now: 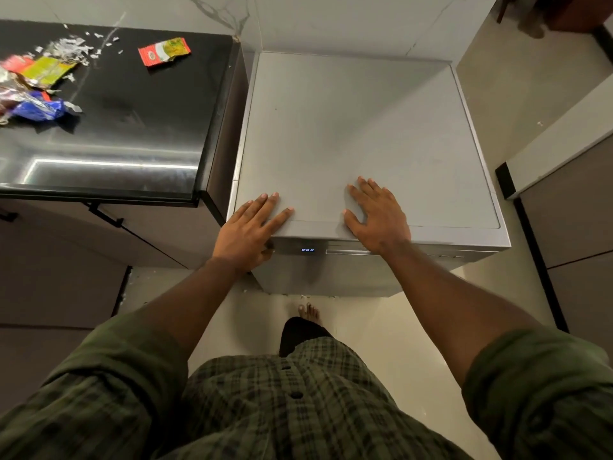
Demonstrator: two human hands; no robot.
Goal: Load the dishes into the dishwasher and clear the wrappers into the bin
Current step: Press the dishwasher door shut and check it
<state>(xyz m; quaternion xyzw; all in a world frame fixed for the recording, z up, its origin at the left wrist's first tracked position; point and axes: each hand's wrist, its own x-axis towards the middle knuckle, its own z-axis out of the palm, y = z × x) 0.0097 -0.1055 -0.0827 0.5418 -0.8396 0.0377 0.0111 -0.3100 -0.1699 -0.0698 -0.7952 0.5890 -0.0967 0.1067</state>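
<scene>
Dishwasher (358, 134): grey, freestanding, door shut; contents hidden; blue display (307, 250) lit on front panel. Left hand (247, 230): laid flat on front left top corner, fingers spread, nothing gripped. Right hand (376, 214): laid flat on top near front edge, fingers spread, nothing gripped. Black counter (132, 127): beside dishwasher. Wrappers (33, 88): heaped at counter's far left; red wrapper (164, 51) lying apart.
</scene>
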